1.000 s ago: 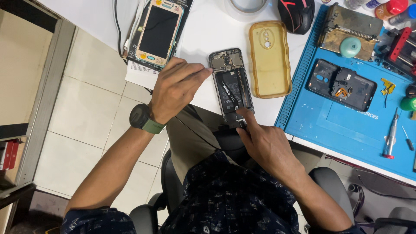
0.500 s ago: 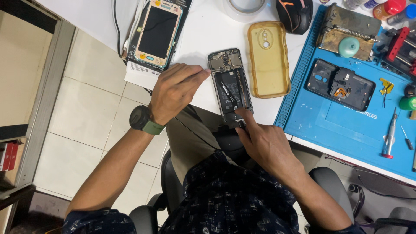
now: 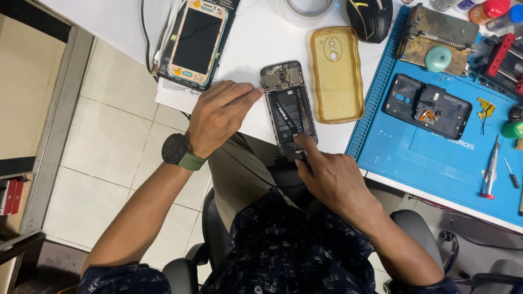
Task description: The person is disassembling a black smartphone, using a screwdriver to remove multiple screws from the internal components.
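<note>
Between both hands, opened phone [image 3: 289,109] lengthwise away.

White table [image 3: 256,43] carries an opened phone [image 3: 287,106], yellow case [image 3: 336,73], blue mat [image 3: 436,158], tape roll [image 3: 306,10]

Opened phone [image 3: 287,109] under the left hand's [image 3: 220,117] fingertips is bare metal frame around a matt black battery with a slightly shiny wrap. Just past the right hand [image 3: 332,177] lies a yellowed phone case [image 3: 336,73], soft glossy translucent plastic. Further right, the blue work mat [image 3: 430,158] looks like matt rubbery silicone with ridged edges. Watch [image 3: 178,152] on the left wrist: matt black plastic, dull green strap.
</note>
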